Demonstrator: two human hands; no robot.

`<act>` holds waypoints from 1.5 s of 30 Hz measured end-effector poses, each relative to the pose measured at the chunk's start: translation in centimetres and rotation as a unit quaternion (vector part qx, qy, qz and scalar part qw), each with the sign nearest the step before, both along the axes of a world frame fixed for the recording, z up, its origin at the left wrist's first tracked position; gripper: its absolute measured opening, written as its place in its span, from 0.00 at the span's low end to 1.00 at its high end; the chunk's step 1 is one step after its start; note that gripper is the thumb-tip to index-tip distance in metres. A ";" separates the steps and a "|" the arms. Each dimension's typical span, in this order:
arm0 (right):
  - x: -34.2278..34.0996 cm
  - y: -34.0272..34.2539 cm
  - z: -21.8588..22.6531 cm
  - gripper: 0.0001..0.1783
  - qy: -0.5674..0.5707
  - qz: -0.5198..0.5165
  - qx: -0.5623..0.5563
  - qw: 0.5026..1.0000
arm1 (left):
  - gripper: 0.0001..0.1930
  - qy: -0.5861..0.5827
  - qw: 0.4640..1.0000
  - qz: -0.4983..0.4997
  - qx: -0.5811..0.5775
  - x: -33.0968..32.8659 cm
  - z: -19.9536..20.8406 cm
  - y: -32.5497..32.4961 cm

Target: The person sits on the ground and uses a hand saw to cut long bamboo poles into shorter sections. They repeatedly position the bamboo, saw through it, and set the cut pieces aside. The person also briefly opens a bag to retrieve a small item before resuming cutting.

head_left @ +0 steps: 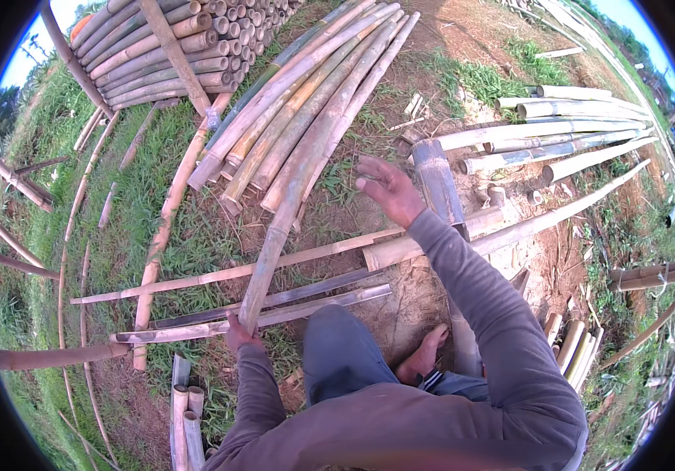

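Note:
My left hand grips the near end of a long bamboo pole. That pole slants away and to the right, its far part lying over a pile of bamboo poles. My right hand is held out ahead with its fingers apart and nothing in them. Just right of it is a thick, dark bamboo piece. Under my right forearm a pale pole stretches off to the right. Beside the left hand, a split-looking bamboo length lies across the ground.
Stacked bamboo rises at the far left behind a slanted post. More cut poles lie at the far right. Short bamboo pieces stand or lie near my left side and right side. My bare foot rests on dirt.

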State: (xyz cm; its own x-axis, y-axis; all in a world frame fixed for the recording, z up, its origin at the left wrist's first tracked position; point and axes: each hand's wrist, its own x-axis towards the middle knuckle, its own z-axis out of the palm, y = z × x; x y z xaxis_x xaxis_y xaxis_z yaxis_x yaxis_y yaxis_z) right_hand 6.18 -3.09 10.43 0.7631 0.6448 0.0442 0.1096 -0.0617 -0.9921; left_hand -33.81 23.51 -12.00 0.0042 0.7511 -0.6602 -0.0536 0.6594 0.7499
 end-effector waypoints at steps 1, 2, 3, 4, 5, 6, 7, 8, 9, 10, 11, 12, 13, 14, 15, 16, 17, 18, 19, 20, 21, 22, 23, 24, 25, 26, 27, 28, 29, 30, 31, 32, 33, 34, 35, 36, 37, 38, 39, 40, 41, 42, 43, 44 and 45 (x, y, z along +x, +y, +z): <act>-2.2 -2.2 -1.9 0.36 -0.023 0.013 -0.047 0.999 | 0.34 -0.001 0.998 0.051 0.021 4.4 -0.9 1.1; -5.1 -5.0 -2.6 0.35 -0.046 0.029 -0.095 0.994 | 0.32 -0.026 0.997 0.035 0.060 8.5 -1.1 2.3; -8.0 -7.8 -2.5 0.34 -0.094 0.024 -0.132 0.987 | 0.28 -0.024 0.991 0.035 0.129 13.1 -1.6 3.3; -10.6 -11.8 -3.8 0.32 -0.114 0.001 -0.170 0.979 | 0.26 -0.003 0.995 0.007 0.104 18.3 2.7 1.5; -13.4 -14.2 -4.5 0.30 -0.111 -0.021 -0.202 0.973 | 0.25 -0.022 0.981 0.048 0.187 21.6 0.5 3.7; -16.4 -16.8 -4.7 0.27 -0.037 -0.057 -0.203 0.977 | 0.25 -0.060 0.979 0.019 0.193 25.1 -1.0 5.1; -19.4 -19.6 -5.8 0.26 0.005 -0.089 -0.214 0.973 | 0.24 -0.100 0.974 -0.007 0.202 28.5 -2.0 6.4; -21.9 -21.6 -7.1 0.24 0.047 -0.111 -0.217 0.969 | 0.26 -0.085 0.974 -0.014 0.209 31.1 -2.9 8.2; -23.9 -23.1 -8.6 0.23 0.053 -0.118 -0.208 0.969 | 0.29 -0.071 0.972 -0.026 0.222 33.4 -2.6 10.1; -26.2 -24.8 -9.9 0.23 0.064 -0.135 -0.206 0.967 | 0.33 -0.048 0.965 -0.094 0.240 34.9 -2.3 10.6; -28.3 -25.8 -10.5 0.22 0.082 -0.149 -0.203 0.964 | 0.37 -0.024 0.952 -0.152 0.264 35.9 -1.6 11.6; -30.1 -26.8 -10.2 0.22 0.067 -0.156 -0.242 0.955 | 0.37 0.097 0.927 -0.212 0.294 37.0 -1.3 9.6; -31.7 -27.6 -9.0 0.22 0.068 -0.174 -0.289 0.939 | 0.38 0.289 0.852 -0.257 0.352 37.7 -0.4 4.2; -33.2 -28.0 -8.4 0.22 0.067 -0.181 -0.326 0.926 | 0.38 0.389 0.770 -0.259 0.433 37.2 1.4 -0.7; -34.1 -28.2 -8.3 0.22 0.072 -0.191 -0.341 0.918 | 0.38 0.366 0.720 -0.276 0.521 36.8 3.7 -4.8; -34.8 -28.3 -8.5 0.22 0.073 -0.194 -0.353 0.912 | 0.37 0.201 0.715 -0.370 0.558 35.9 5.2 -8.1; -35.3 -28.5 -9.4 0.22 0.069 -0.196 -0.354 0.912 | 0.35 0.021 0.700 -0.468 0.539 35.0 6.7 -11.3; -35.6 -28.4 -10.3 0.22 0.066 -0.182 -0.356 0.914 | 0.31 -0.008 0.622 -0.573 0.534 33.9 7.8 -15.5; -35.6 -28.4 -10.9 0.21 0.059 -0.168 -0.362 0.915 | 0.33 -0.050 0.567 -0.663 0.487 32.8 8.5 -19.6; -35.4 -28.8 -11.3 0.21 0.048 -0.158 -0.371 0.914 | 0.40 -0.012 0.516 -0.747 0.419 31.7 10.1 -23.8; -34.9 -28.6 -11.5 0.21 0.050 -0.147 -0.378 0.913 | 0.42 0.025 0.484 -0.773 0.410 31.2 10.4 -27.0; -34.6 -28.5 -11.8 0.21 0.047 -0.138 -0.373 0.916 | 0.45 0.058 0.449 -0.795 0.404 31.2 10.4 -29.4; -34.3 -28.6 -12.1 0.22 0.044 -0.133 -0.370 0.918 | 0.44 0.040 0.454 -0.806 0.377 31.5 10.4 -30.5; -33.9 -28.7 -12.2 0.22 0.041 -0.127 -0.368 0.920 | 0.44 0.023 0.459 -0.817 0.349 31.7 10.3 -30.5; -33.4 -29.0 -12.1 0.22 0.041 -0.125 -0.377 0.917 | 0.44 0.006 0.461 -0.828 0.319 31.7 10.1 -30.6; -32.6 -28.9 -12.2 0.23 0.041 -0.118 -0.380 0.916 | 0.42 0.002 0.461 -0.805 0.374 31.1 9.9 -30.4; -31.8 -28.9 -12.0 0.23 0.041 -0.112 -0.382 0.916 | 0.40 -0.002 0.459 -0.778 0.428 30.0 9.8 -29.8; -30.6 -29.1 -11.7 0.24 0.029 -0.136 -0.375 0.917 | 0.39 -0.027 0.480 -0.782 0.397 28.6 11.1 -28.4; -29.5 -29.3 -11.3 0.25 0.020 -0.160 -0.364 0.917 | 0.38 -0.048 0.497 -0.786 0.364 26.4 13.3 -26.3; -28.4 -29.6 -10.7 0.26 0.013 -0.180 -0.355 0.917 | 0.35 -0.041 0.521 -0.758 0.391 23.4 16.2 -24.1; -26.6 -29.8 -9.7 0.29 0.065 -0.230 -0.325 0.915 | 0.34 -0.076 0.558 -0.741 0.366 20.5 17.0 -20.7; -24.4 -30.0 -8.6 0.31 0.118 -0.273 -0.294 0.908 | 0.32 -0.091 0.598 -0.730 0.317 17.2 16.6 -16.4; -22.6 -31.8 -12.3 0.35 0.036 -0.353 -0.243 0.903 | 0.33 -0.072 0.606 -0.732 0.302 13.8 15.3 -11.7; -19.4 -31.7 -11.8 0.39 0.160 -0.384 -0.107 0.903 | 0.34 -0.047 0.645 -0.700 0.304 9.4 15.7 -7.2; -16.6 -30.2 -9.6 0.45 0.269 -0.441 0.008 0.856 | 0.35 -0.054 0.713 -0.639 0.282 3.8 14.0 -1.9; -13.8 -30.5 -9.5 0.54 0.318 -0.444 0.109 0.831 | 0.36 -0.062 0.778 -0.569 0.258 -1.3 12.5 2.8; -11.6 -30.2 -8.6 0.60 0.364 -0.465 0.206 0.780 | 0.36 -0.081 0.810 -0.534 0.229 -5.3 13.3 6.4; -10.1 -29.5 -7.6 0.60 0.390 -0.468 0.291 0.738 | 0.36 -0.095 0.841 -0.492 0.203 -9.9 14.7 9.8; -9.0 -28.2 -7.1 0.53 0.400 -0.425 0.346 0.735 | 0.34 -0.109 0.880 -0.410 0.214 -14.3 15.1 13.6; -8.0 -26.3 -7.3 0.46 0.404 -0.385 0.405 0.724 | 0.31 -0.130 0.907 -0.328 0.230 -17.9 14.8 16.9; -8.0 -24.1 -9.0 0.38 0.421 -0.330 0.428 0.728 | 0.33 -0.184 0.926 -0.230 0.234 -21.0 14.7 19.7; -8.1 -22.2 -10.7 0.32 0.435 -0.278 0.452 0.727 | 0.36 -0.238 0.932 -0.134 0.239 -23.0 14.8 21.3; -10.5 -16.4 -6.3 0.25 0.433 -0.319 0.401 0.741 | 0.37 -0.253 0.937 -0.013 0.241 -21.1 15.3 19.0; -12.0 -12.8 -5.6 0.23 0.447 -0.291 0.401 0.745 | 0.41 -0.262 0.941 -0.032 0.214 -17.2 14.7 15.0; -14.2 -9.3 -4.3 0.23 0.483 -0.235 0.353 0.766 | 0.45 -0.265 0.944 -0.048 0.191 -13.8 14.6 10.9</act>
